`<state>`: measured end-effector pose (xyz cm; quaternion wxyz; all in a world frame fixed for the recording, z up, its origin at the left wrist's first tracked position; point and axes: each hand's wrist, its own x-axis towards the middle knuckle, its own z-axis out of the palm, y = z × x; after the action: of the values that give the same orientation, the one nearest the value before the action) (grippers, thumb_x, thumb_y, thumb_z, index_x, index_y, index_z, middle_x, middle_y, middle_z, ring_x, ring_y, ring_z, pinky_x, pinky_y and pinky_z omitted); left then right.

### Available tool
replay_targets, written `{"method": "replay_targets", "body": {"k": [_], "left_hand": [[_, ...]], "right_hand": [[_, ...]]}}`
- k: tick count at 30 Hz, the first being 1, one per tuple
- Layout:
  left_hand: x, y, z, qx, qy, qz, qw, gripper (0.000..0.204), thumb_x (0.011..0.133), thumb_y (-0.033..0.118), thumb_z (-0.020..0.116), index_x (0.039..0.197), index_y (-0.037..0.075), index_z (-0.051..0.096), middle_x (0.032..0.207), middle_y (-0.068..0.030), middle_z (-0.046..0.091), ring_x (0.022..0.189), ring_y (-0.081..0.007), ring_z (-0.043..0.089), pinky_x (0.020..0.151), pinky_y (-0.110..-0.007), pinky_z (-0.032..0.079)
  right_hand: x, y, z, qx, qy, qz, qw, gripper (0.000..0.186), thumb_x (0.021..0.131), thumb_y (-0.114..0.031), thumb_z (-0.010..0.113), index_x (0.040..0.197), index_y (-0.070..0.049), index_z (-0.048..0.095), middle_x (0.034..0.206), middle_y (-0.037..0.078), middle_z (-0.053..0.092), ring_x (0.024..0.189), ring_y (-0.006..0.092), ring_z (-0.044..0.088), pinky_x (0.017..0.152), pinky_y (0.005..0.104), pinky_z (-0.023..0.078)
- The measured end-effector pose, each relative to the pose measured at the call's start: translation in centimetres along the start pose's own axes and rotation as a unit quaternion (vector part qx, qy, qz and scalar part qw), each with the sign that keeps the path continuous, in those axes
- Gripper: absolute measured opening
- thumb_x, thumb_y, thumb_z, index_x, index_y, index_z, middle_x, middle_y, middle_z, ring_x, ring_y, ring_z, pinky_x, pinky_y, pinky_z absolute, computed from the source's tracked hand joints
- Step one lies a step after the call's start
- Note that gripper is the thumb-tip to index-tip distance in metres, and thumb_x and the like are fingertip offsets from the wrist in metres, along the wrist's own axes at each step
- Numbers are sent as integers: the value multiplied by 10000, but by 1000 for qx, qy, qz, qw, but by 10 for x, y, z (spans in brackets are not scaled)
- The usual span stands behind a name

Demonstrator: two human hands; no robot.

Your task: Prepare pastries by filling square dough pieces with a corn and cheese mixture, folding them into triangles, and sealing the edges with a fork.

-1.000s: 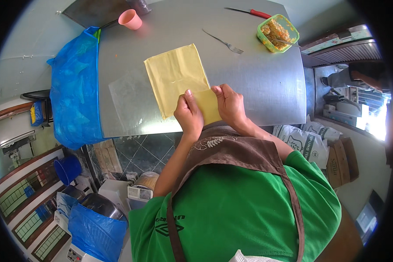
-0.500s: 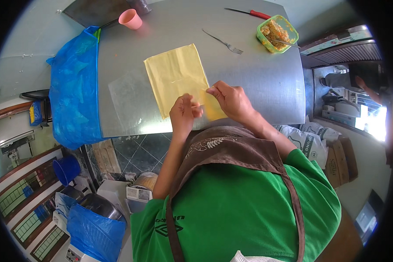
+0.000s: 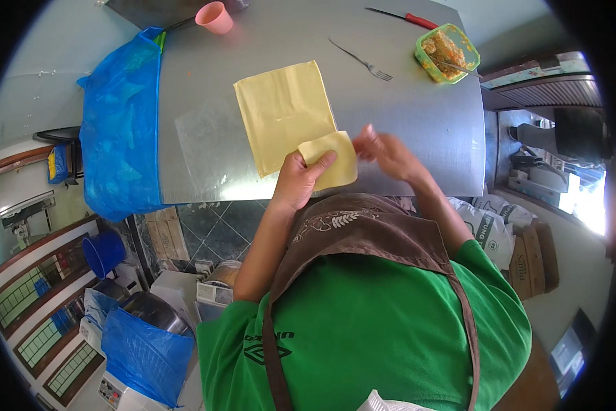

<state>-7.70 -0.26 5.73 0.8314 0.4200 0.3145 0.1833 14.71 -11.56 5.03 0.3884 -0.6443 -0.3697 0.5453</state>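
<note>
My left hand (image 3: 301, 179) grips a small square pale yellow sheet (image 3: 335, 177), like a dough wrapper, with the thumb lying flat across its face. Just right of that sheet is my right hand (image 3: 390, 154), slightly blurred; its fingers are loosely bent and apart, with nothing seen in them. Beyond the left hand, a larger yellow sheet or stack of sheets (image 3: 285, 113) lies flat on the steel table (image 3: 417, 144). The held piece overlaps its near right corner from my view.
A fork (image 3: 370, 67), a red-handled knife (image 3: 417, 21) and a green container (image 3: 424, 58) of orange-flecked filling with a utensil sit toward the far right. A pink cup (image 3: 214, 18) stands at the far left. Blue plastic (image 3: 119, 130) drapes the table's left edge.
The small sheet, blurred beside my right hand before, is now in my left hand and faces up. My right hand has let go and moved slightly right.
</note>
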Motion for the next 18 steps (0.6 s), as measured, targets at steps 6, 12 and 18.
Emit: {"method": "replay_targets", "body": {"k": [6, 12, 18], "left_hand": [[0, -16, 1, -84, 69, -20, 994, 339, 1062, 161, 720, 1346, -16, 668, 1247, -91, 755, 1117, -157, 718, 973, -319, 577], [-14, -11, -21, 69, 10, -17, 997, 469, 1001, 76, 774, 1427, -39, 614, 1274, -128, 756, 1092, -167, 734, 951, -320, 589], [-13, 30, -3, 219, -144, 6, 965, 486, 879, 36, 880, 1334, 2, 711, 1161, -85, 789, 1049, -139, 727, 947, -296, 569]], "right_hand": [[3, 3, 48, 162, 107, 50, 980, 455, 1145, -398, 568, 1235, 17, 731, 981, 64, 747, 875, 173, 703, 801, 369, 600], [-10, -38, 21, -121, 124, -68, 983, 226, 1059, -218, 707, 1197, -46, 758, 912, 100, 749, 809, 169, 718, 709, 374, 582], [-35, -86, 9, -320, -24, -325, 889, 225, 967, -118, 743, 1192, -104, 753, 959, 150, 766, 810, 347, 717, 714, 409, 583]]}}
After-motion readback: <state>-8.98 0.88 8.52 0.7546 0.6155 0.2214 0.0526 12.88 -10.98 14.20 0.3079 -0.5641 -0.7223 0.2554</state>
